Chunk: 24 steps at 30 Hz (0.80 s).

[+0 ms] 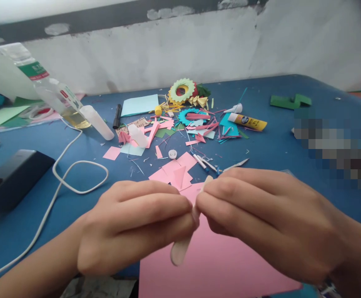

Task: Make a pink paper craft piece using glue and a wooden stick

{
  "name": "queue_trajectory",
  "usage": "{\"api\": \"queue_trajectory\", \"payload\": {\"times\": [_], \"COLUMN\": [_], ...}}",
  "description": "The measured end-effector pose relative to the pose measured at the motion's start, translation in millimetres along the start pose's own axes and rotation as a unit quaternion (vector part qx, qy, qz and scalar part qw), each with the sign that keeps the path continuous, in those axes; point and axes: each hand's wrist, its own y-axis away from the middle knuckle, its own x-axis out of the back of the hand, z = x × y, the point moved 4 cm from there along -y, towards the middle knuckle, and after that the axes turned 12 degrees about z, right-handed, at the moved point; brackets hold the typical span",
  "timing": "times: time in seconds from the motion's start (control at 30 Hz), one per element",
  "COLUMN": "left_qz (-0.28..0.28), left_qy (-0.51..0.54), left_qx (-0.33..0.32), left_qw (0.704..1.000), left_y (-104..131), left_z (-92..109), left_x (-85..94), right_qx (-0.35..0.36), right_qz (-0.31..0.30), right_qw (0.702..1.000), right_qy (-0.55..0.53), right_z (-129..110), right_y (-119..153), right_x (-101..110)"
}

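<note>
A blue table point(270, 149) fills most of the view, its far edge running along a pale wall point(155, 58) and its far right corner rounded off. Open blue surface stretches right of centre and along the left, where a white cable point(48, 211) curls across it. A pink sheet point(223, 269) lies at the near side, its straight right edge slanting out from beneath the right hand point(267, 219).

That hand and the left hand point(137, 223) meet above the sheet, knuckles nearly touching, and the fingers of both pinch a wooden stick between them. At the far left stands a clear bottle point(37, 72) whose green and red label bears white characters too blurred to read; nearer lies a black box-like object point(15, 178). Beyond the hands come a light-blue paper point(139, 105), a folded green strip point(282, 101) at far right, and a pale-green toothed paper ring point(175, 89).

The yellow glue tube point(254, 123) carries dark print, too small to make out. The wooden stick point(180, 252) is pale, flat and round-ended, slanting from near left to far right, its middle hidden by fingers. Smaller are a black marker point(117, 116) and a white cap point(172, 154).
</note>
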Motion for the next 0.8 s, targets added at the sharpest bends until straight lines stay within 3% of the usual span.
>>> {"api": "queue_trajectory", "payload": {"times": [0.43, 0.8], "left_qz": [0.006, -0.003], "left_qy": [-0.008, -0.02], "left_qx": [-0.022, -0.021], "left_qw": [1.0, 1.0], "left_y": [-3.0, 0.0], "left_z": [1.9, 3.9], "left_x": [2.8, 1.1], "right_qx": [-0.043, -0.146], "right_qz": [-0.019, -0.074], "right_qw": [0.999, 0.976], "right_qy": [0.0, -0.146], "right_z": [8.0, 18.5], "right_y": [0.4, -2.8], "right_x": [-0.4, 0.8]}}
